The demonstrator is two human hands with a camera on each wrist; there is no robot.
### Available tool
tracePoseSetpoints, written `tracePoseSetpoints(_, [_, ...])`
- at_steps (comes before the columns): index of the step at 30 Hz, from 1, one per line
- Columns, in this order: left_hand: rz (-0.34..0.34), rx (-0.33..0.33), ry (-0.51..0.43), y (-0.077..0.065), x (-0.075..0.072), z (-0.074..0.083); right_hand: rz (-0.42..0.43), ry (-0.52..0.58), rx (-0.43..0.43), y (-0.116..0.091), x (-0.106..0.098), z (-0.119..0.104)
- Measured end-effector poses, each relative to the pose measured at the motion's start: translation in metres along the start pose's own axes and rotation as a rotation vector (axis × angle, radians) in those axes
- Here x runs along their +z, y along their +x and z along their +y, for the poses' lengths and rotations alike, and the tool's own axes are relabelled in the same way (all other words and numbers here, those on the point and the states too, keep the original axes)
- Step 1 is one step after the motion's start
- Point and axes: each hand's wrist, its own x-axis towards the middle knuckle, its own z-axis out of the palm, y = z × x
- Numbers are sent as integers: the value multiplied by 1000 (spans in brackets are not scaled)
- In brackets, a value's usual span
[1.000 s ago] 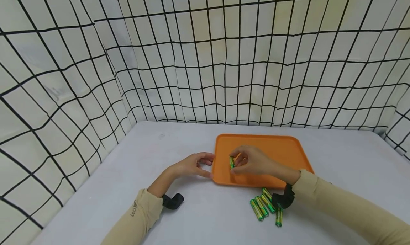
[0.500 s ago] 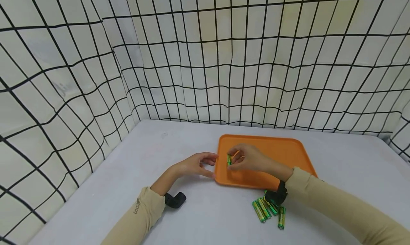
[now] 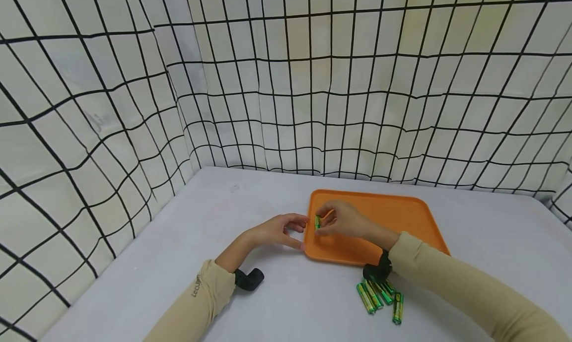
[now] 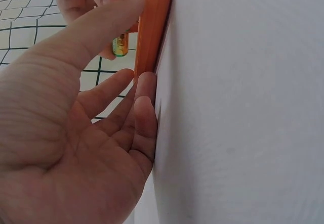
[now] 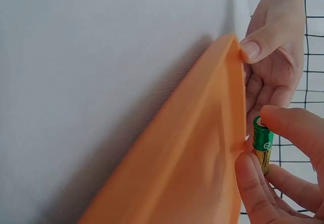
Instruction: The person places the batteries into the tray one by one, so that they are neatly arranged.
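In the head view my right hand (image 3: 345, 220) pinches a green-and-gold battery (image 3: 318, 222) over the left end of the orange tray (image 3: 393, 210). The right wrist view shows the battery (image 5: 262, 140) held upright, the thumb and fingertips around it, close to the tray's raised rim (image 5: 238, 102). My left hand (image 3: 274, 230) rests at the tray's left edge. Its thumb touches the rim in the left wrist view, and the fingers are loosely bent beside the tray's side (image 4: 152, 27). Whether the battery touches the tray is hard to tell.
Several more green batteries (image 3: 367, 299) lie on the white table (image 3: 286, 302) in front of the tray, partly under the right wrist's black camera (image 3: 378, 268). One battery (image 3: 398, 308) lies apart on the right. Black netting (image 3: 295, 94) over white walls surrounds the table.
My right hand has carried the battery slightly left toward the tray's left rim. The left hand stays at the tray's edge. The whole head view has shifted a little.
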Motion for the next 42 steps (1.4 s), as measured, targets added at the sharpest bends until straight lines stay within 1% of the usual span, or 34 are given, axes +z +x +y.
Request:
tracePoseSetpoints(5, [-1, -4, 3, 0, 0, -1, 10, -4, 28, 5, 4, 3])
tracePoseSetpoints(8, [-1, -9, -1, 1, 0, -1, 22, -15, 62, 9, 6, 4])
tracePoseSetpoints(12, [1, -13, -12, 1, 0, -1, 27, -16, 71, 13, 8, 7])
tracePoseSetpoints(20, [4, -14, -6, 2, 0, -1, -16, 76, 2, 19, 9, 14])
tracePoseSetpoints(22, [4, -13, -3, 2, 0, -1, -23, 90, 2, 19, 9, 14])
tracePoseSetpoints(25, [3, -11, 1, 1, 0, 0, -23, 110, 12, 19, 10, 15])
tracePoseSetpoints(32, [-3, -7, -7, 2, 1, -1, -11, 180, 85, 20, 11, 20])
tracePoseSetpoints(35, [-4, -8, -11, 3, 1, 0, -10, 201, 96, 19, 10, 21])
tracePoseSetpoints(42, [-7, 0, -3, 1, 0, 0, 11, 182, 104, 17, 11, 19])
